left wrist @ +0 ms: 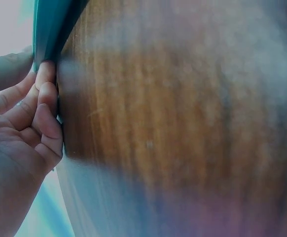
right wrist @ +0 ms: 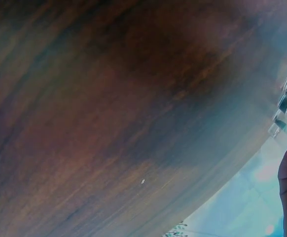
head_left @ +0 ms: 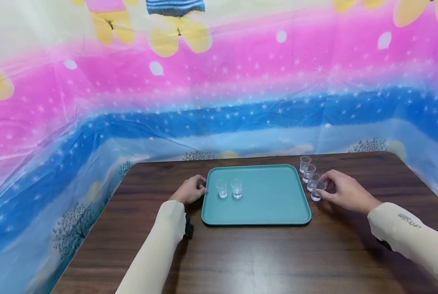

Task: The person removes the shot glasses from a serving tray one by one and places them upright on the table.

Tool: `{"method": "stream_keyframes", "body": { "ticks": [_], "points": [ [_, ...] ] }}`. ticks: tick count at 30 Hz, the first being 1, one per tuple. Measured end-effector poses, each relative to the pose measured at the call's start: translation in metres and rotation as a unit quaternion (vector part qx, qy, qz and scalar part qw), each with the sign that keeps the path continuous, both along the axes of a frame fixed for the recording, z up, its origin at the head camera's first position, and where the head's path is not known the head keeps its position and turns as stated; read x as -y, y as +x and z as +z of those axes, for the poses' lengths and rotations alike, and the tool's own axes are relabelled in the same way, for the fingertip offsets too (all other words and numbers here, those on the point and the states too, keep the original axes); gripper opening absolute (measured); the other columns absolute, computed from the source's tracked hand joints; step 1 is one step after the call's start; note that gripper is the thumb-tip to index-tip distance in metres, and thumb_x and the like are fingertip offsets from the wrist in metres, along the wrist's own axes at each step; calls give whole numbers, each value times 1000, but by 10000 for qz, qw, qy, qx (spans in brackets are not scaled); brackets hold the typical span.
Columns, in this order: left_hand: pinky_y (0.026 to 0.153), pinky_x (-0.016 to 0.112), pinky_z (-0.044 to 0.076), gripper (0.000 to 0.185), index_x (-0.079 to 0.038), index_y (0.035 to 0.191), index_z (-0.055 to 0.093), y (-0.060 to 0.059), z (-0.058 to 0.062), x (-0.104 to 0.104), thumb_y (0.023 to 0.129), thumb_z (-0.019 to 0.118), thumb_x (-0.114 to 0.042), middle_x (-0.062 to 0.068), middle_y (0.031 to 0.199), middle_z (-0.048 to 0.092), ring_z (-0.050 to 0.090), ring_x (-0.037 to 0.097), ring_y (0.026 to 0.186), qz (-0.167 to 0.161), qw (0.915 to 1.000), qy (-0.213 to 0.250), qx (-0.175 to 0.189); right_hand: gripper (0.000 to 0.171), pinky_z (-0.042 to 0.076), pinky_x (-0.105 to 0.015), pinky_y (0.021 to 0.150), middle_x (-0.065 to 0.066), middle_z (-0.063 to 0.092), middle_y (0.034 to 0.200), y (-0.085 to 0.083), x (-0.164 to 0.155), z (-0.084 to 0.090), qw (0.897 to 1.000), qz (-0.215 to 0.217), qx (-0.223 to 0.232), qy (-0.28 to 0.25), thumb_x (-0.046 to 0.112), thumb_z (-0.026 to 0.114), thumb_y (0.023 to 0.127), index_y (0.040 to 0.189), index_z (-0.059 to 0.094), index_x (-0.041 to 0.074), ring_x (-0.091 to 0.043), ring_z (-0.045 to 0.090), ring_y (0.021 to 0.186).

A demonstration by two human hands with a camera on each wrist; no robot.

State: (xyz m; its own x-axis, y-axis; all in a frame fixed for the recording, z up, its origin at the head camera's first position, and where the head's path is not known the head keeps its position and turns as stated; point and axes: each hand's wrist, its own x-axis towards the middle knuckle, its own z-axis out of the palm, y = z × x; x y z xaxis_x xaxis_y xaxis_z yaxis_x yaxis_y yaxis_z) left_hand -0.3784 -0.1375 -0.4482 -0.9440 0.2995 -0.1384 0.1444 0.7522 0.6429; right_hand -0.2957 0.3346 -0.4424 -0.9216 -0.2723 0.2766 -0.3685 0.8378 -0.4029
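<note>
The left hand curls its fingers against the left rim of the teal tray, where two small cups already stand, while the right hand pinches the nearest cup of a row of four on the tabletop just right of the tray. Best to keep the tray steadied, lift that cup straight up so its neighbours stay standing, and carry it upright, since it seems to hold a little liquid.

Left hand sits mid-frame with fingers curled in; right hand at centre-right, fingertips pinched forward; both forearms sleeved.
</note>
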Motion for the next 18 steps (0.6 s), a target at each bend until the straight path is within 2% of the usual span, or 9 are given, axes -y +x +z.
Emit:
{"method": "stream_keyframes", "body": {
  "ticks": [7, 11, 18],
  "points": [
    [73, 36, 46, 31, -2, 123, 52, 8, -9, -2, 94, 60, -12, 6, 92, 58, 56, 18, 80, -49, 9999, 93, 59, 40, 46, -40, 69, -2, 57, 90, 6, -2, -6, 9998, -100, -150, -42, 41, 69, 85, 103, 60, 6, -17, 54, 79],
    [73, 36, 46, 30, -2, 121, 52, 7, -7, 0, 94, 60, -11, 6, 91, 58, 56, 18, 80, -24, 9999, 98, -26, 44, 45, -42, 72, -3, 57, 92, 2, 3, -2, 9994, -93, -287, -139, 46, 66, 87, 103, 60, 6, -17, 54, 81],
    [75, 36, 47, 31, -2, 123, 52, 1, 1, 4, 95, 59, -12, 6, 93, 58, 57, 19, 82, -88, 9999, 75, -53, 36, 45, -39, 68, -4, 54, 91, -12, 17, 6, 9985, 53, -500, -201, 38, 68, 87, 101, 60, 5, -16, 50, 77]
  ]
}}
